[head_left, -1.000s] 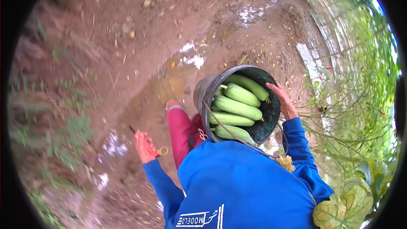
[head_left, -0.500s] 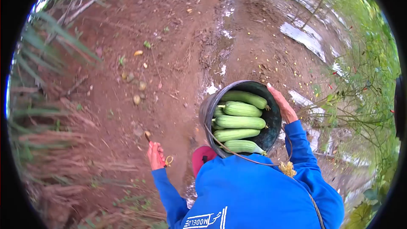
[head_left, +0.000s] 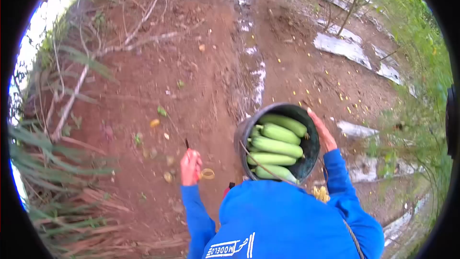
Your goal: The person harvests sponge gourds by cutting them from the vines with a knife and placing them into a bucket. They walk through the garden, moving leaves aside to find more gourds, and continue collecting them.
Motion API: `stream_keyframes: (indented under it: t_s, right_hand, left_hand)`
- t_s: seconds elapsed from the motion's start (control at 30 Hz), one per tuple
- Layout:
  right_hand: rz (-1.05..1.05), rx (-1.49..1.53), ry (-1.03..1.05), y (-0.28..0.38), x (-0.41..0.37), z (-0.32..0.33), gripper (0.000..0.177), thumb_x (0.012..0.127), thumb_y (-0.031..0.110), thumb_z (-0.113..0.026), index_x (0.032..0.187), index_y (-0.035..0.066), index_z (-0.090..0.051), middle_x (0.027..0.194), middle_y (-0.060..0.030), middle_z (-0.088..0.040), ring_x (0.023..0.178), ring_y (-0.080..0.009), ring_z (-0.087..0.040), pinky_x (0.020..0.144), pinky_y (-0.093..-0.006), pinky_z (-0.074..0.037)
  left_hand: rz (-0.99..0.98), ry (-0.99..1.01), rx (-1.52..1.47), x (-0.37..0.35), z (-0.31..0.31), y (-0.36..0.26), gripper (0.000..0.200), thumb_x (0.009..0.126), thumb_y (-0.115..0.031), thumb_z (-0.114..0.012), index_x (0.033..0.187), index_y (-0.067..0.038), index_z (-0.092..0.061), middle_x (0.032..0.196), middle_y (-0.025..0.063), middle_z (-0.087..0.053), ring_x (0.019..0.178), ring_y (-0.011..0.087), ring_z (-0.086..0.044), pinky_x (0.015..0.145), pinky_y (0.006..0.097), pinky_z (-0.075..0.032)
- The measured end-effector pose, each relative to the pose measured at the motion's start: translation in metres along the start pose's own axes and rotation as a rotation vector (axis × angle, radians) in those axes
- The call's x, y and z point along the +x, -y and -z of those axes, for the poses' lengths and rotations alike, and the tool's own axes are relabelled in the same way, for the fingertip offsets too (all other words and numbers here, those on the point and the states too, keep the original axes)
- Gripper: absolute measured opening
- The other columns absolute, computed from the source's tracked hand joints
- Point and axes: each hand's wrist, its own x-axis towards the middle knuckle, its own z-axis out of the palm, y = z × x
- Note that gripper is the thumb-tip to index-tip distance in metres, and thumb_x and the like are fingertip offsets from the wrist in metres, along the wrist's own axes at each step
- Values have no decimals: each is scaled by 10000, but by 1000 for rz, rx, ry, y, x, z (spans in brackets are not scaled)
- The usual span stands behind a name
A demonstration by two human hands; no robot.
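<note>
A dark bucket (head_left: 245, 136) is held against the front of my blue top, tilted so that its mouth faces up. Inside lie several long, pale green gourds (head_left: 275, 146), side by side. My right hand (head_left: 324, 132) lies along the bucket's right outer side, fingers stretched up to the rim, bracing it. Away to the left, my left hand (head_left: 190, 167) is closed around what looks like a small red-handled knife (head_left: 187, 144), its dark tip pointing forward. A yellow loop (head_left: 207, 174) hangs beside this hand. Most of the handle is hidden by the fingers.
A narrow wet channel (head_left: 249, 57) runs ahead through reddish soil. Dry branches (head_left: 72, 98) and long-leaved plants (head_left: 52, 163) stand at left. On the right are plastic sheeting (head_left: 342, 49) and green shrubs (head_left: 417, 120). A rope (head_left: 353, 235) crosses my right side.
My left hand has come slightly right and forward with the knife. Relative to my view, the bucket sits a little lower and farther right; the ground ahead has shifted as I move.
</note>
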Motion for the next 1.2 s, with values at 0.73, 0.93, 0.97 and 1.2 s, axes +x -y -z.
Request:
stream_keyframes:
  t_s: [0.73,0.93,0.97,1.2]
  right_hand:
    - [115,183,-433,204,249,99,493,981,423,-556,1278,33,-609,1267,-81,-640,1107,-183,-626,971,-317,-488]
    - [255,339,-594,299,294,83,508,974,443,-555,1266,31,-609,1235,-86,-654,1095,-191,-624,964,-323,-487]
    - [258,344,-621,310,298,82,508,974,443,-555,1266,31,-609,1235,-86,-654,1095,-191,-624,964,-323,-487]
    - [331,327,-691,399,380,72,504,978,449,-538,1261,39,-613,1214,-70,-661,1071,-174,-627,945,-313,-490]
  left_hand:
    - [164,664,85,433,-293,-157,242,987,-345,-554,956,-106,-562,691,-24,-525,470,25,-378,388,192,-285]
    - [218,849,301,607,-399,-178,269,967,-383,-573,941,-116,-554,677,-24,-522,440,30,-374,360,205,-269]
    - [208,880,352,631,-413,-179,284,963,-397,-574,937,-115,-552,671,-25,-520,430,34,-372,351,210,-263]
    - [338,802,183,764,-521,-224,334,950,-444,-580,905,-114,-578,628,-17,-526,411,63,-381,345,228,-275]
